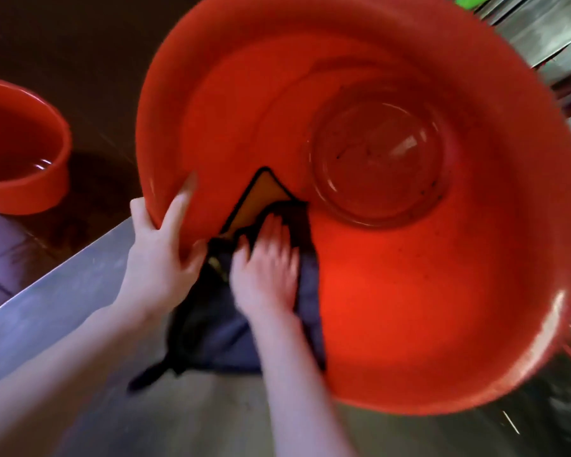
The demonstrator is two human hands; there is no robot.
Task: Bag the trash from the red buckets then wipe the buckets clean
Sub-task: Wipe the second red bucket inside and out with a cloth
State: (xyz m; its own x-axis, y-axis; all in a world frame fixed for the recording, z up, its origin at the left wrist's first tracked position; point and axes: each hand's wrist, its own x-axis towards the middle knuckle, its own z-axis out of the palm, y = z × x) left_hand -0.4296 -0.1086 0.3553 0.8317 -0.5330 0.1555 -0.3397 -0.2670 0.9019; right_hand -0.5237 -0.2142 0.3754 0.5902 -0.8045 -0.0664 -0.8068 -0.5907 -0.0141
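A large red bucket [409, 308] is tipped toward me on a steel counter, its inside and round bottom facing the camera. My left hand [165, 252] grips its near-left rim, thumb outside and fingers curled over the edge. My right hand [266, 268] presses flat on a dark cloth [211, 324] with an orange side against the bucket's inner wall. The cloth hangs out over the rim onto the counter. Small dark specks show on the bucket's bottom. The picture is blurred by motion.
A second red bucket [23, 150] stands on the dark floor at the left, with some liquid in it. The steel counter [63, 298] edge runs diagonally below my left arm. Metal surfaces lie at the top right, and something dark sits at the lower right.
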